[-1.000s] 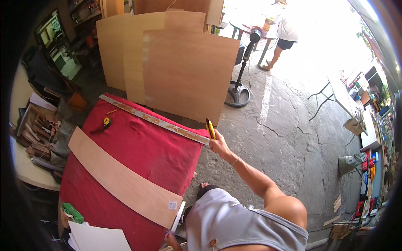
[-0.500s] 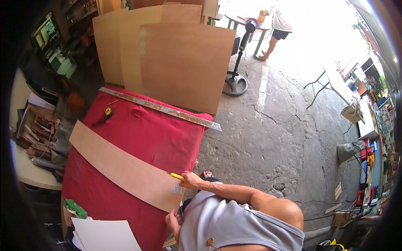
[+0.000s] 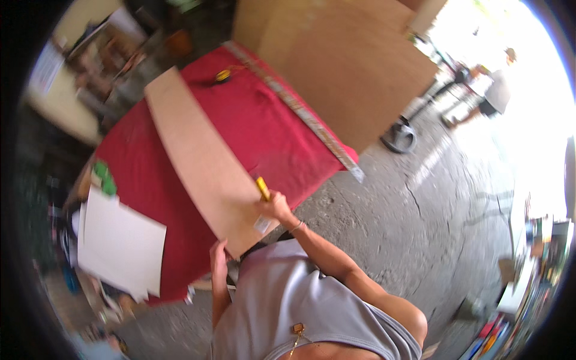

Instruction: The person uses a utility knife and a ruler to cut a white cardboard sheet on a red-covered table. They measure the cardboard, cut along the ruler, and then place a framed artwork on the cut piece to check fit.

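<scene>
Head view looks down on a desk draped in red cloth [image 3: 258, 126], with a long, narrow strip of thin tan board [image 3: 204, 159] lying slantwise across it. The person's right hand [image 3: 275, 207] sits at the strip's near end — its grip is closed around a yellow, pen-shaped tool [image 3: 262, 188] whose tip rests on or just above the board; motion blur hides whether it is a marker or a knife. The left hand [image 3: 218, 255] lies at the strip's near corner, fingers laid along the edge, seemingly steadying it; whether that grip pinches the edge or only presses on it, I cannot tell.

A long metal straightedge [image 3: 300, 111] lies along the far edge of the cloth, well apart from both hands, and a small yellow tape measure [image 3: 223, 75] sits near the far end of the strip. White sheets of paper [image 3: 120, 243] overlap the desk's left corner.

Judging by this, the step in hand is marking or scoring the board near its end. The next move likely calls for a firm hold from the left hand so the strip does not slide — and a steady stroke across the narrow width.
</scene>
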A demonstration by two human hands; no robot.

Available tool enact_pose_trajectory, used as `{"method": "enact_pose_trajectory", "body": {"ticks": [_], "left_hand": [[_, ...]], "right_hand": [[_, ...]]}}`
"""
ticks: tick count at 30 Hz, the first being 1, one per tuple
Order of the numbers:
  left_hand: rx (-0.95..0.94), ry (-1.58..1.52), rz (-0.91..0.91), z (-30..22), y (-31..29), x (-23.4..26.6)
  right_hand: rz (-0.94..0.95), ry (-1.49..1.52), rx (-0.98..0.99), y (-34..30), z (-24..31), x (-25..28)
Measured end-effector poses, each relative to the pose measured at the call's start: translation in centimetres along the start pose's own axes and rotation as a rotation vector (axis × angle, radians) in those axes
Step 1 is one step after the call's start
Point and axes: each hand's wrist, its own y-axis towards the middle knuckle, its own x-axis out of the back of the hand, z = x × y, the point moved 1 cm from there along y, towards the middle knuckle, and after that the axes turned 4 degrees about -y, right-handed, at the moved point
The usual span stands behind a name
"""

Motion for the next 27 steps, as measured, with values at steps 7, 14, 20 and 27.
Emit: {"method": "enact_pose_trajectory", "body": {"ticks": [7, 14, 20, 27], "left_hand": [[-0.186, -0.114, -0.58, 2.0, 6.5, -0.1], [-0.559, 0.238, -0.974, 0.3, 4.2, -5.1], [-0.928, 0.092, -1.017, -7.8, -1.9, -7.5], [-1.168, -0.052, -0.814, -13.6, -6.8, -10.3]], "right_hand": [[-0.013, 0.048, -0.152, 0.3, 3.0, -2.4], [-0.072, 0.271, -0.009, -1.0, 2.3, -0.4], [-0.108, 0.592, 0.332, -1.7, 7.2, 1.3], [-0.113, 0.691, 0.476, -5.4, 15.6, 6.8]]}}
